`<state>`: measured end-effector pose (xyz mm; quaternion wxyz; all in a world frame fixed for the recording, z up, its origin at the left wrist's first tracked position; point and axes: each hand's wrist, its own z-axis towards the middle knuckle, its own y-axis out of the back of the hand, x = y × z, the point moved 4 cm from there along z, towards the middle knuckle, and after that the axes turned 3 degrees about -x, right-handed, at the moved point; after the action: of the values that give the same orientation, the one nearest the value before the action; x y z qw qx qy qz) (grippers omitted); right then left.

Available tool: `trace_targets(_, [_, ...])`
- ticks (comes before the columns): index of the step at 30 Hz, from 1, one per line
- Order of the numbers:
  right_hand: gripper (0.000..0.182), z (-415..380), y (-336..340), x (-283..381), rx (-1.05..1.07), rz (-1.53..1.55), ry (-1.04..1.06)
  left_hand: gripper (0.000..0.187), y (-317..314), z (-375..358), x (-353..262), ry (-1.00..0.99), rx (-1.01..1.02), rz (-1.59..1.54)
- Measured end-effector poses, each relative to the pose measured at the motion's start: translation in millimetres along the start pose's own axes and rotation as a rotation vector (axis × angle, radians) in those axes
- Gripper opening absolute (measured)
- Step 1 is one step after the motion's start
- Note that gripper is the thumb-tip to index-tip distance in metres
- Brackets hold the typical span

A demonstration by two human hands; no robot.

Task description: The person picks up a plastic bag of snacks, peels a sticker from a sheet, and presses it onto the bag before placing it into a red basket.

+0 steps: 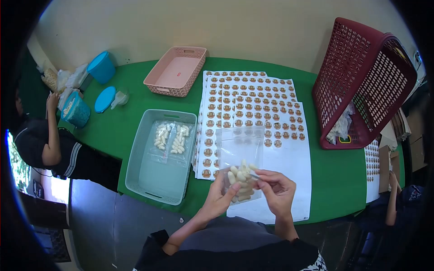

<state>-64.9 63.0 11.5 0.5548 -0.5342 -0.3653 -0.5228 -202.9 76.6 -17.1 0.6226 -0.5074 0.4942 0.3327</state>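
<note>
My left hand grips a clear zip bag by its lower left side, thumb across the front. Pale, oblong pieces fill the bottom of the bag, and its upper part is see-through. At the bag's right side, my right hand is closed in a pinch. A small whitish piece shows at its fingertips, too small to name. Beneath the bag lie overlapping white sheets of round brown stickers; the lower part of the top sheet has bare white paper.
Left of the sheets, a pale green tray holds filled bags. Behind are a pink basket, a blue tub and a blue lid. A maroon basket stands right. People stand at both sides, one by a blue container.
</note>
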Motion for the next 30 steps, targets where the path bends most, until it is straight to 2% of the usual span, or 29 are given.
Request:
trace_targets(1, [0.016, 0.3, 2.9, 3.5, -0.089, 0.058, 0.068, 0.042, -0.1, 0.1, -0.9, -0.003, 0.001, 0.000])
trace_targets(2, [0.017, 0.2, 4.3, 6.0, -0.102, -0.047, 0.188, 0.040, -0.2, -0.1, -1.2, 0.013, 0.009, -0.014])
trace_targets(3, [0.017, 0.5, 4.1, 7.5, -0.103, -0.046, 0.191, 0.038, -0.6, -0.1, -1.1, 0.030, 0.019, -0.028])
trace_targets(5, [0.017, -3.1, -3.5, 21.7, -0.036, -0.521, 0.507, 0.037, -1.1, 0.1, -1.4, 0.011, 0.015, -0.012])
trace_targets(9, [0.022, -3.7, -13.7, 18.0, -0.026, -0.558, 0.511, 0.035, 1.1, -1.9, 2.5, 0.003, 0.024, 0.076])
trace_targets(18, [0.021, -3.6, -11.1, 15.5, 0.042, -0.606, 0.549, 0.034, 0.6, -1.8, 2.1, -0.066, 0.017, 0.159])
trace_targets(30, [0.025, -1.3, -12.0, 15.5, 0.142, -0.623, 0.537, 0.034, 3.5, -0.5, -0.7, -0.065, 0.037, 0.174])
